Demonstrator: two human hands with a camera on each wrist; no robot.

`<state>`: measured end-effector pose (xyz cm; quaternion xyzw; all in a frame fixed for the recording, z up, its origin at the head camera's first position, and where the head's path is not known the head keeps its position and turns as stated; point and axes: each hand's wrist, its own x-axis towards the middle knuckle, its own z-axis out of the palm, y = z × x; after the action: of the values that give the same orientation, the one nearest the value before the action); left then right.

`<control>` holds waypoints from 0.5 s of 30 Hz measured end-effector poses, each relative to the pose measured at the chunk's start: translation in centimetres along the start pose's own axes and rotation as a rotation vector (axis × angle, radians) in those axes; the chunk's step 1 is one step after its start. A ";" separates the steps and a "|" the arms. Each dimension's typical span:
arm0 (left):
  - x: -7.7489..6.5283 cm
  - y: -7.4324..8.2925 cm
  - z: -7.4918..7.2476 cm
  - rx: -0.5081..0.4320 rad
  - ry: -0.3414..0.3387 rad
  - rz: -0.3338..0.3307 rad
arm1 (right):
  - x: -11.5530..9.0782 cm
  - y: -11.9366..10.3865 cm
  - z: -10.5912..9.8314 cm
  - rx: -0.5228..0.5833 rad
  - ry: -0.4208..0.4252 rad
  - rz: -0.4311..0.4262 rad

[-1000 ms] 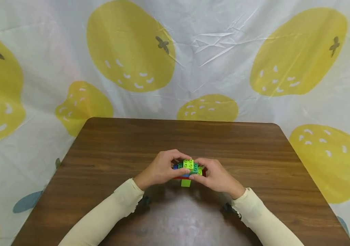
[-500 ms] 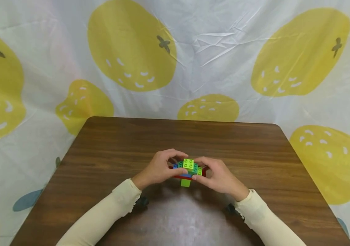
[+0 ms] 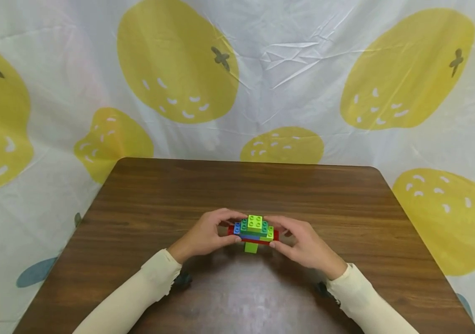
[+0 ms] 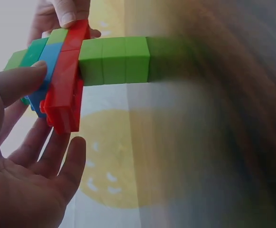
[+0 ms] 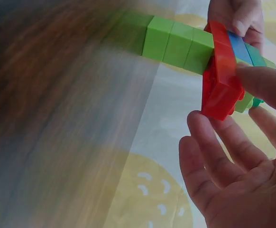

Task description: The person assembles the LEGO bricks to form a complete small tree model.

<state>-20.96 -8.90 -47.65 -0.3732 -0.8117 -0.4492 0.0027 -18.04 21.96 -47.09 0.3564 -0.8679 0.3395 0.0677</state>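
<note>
A model of stacked toy bricks [image 3: 255, 223] stands upright at mid-table. Its stem of light green bricks [image 4: 114, 61] carries a wider row of red bricks [image 5: 225, 71]. Above the red come a blue brick [image 4: 52, 64] beside a light green one, then dark green, with a light green brick at the top. My left hand [image 3: 204, 235] holds the left end, thumb against the blue brick's front and fingers behind. At the right end my right hand [image 3: 307, 242] has its thumb on the front near the red row, its fingers curving round behind and below.
The brown wood-grain table [image 3: 170, 185] extends around the model to rounded far corners. Behind it hangs a white cloth [image 3: 283, 88] printed with yellow lemons. Dark wrist-camera pieces sit under both cream sleeves [image 3: 141, 287].
Both hands have slid apart, from near the top bricks outward and down to the two ends of the red row. More of the model shows between them. The model stays about where it was.
</note>
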 end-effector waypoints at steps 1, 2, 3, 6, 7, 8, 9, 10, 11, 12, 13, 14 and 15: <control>-0.2 -0.1 0.0 0.010 -0.005 0.007 | -0.1 0.1 0.0 -0.006 -0.005 -0.001; -0.3 -0.2 0.0 0.019 -0.009 0.014 | -0.2 0.0 0.0 -0.006 -0.015 0.003; -0.5 -0.2 -0.1 0.028 -0.012 0.017 | -0.3 0.1 0.1 -0.003 -0.024 0.005; -0.9 -0.4 0.0 0.047 -0.019 0.020 | -0.5 0.2 0.3 -0.001 -0.041 0.005; -0.9 -0.4 0.0 0.043 -0.021 0.017 | -0.6 0.2 0.3 -0.002 -0.040 0.001; -0.9 -0.5 0.0 0.037 -0.022 0.018 | -0.6 0.2 0.4 -0.004 -0.036 -0.005; -0.9 -0.4 0.0 0.031 -0.023 0.017 | -0.6 0.2 0.4 -0.005 -0.029 -0.015; -0.9 -0.4 0.0 0.026 -0.025 0.019 | -0.6 0.2 0.5 -0.008 -0.020 -0.029; -0.9 -0.4 0.0 0.020 -0.026 0.020 | -0.6 0.2 0.5 -0.011 -0.011 -0.041; -0.9 -0.4 -0.1 0.010 -0.028 0.019 | -0.6 0.2 0.5 -0.012 -0.006 -0.049; -0.8 -0.4 -0.1 0.004 -0.029 0.017 | -0.5 0.2 0.6 -0.014 -0.001 -0.058; -0.8 -0.4 -0.2 0.002 -0.030 0.016 | -0.5 0.3 0.6 -0.011 0.005 -0.063; -0.8 -0.4 -0.2 -0.005 -0.033 0.009 | -0.4 0.3 0.6 -0.005 0.008 -0.064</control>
<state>-20.72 -9.66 -48.06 -0.3841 -0.8088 -0.4453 -0.0095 -17.84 21.98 -47.88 0.3822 -0.8565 0.3366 0.0830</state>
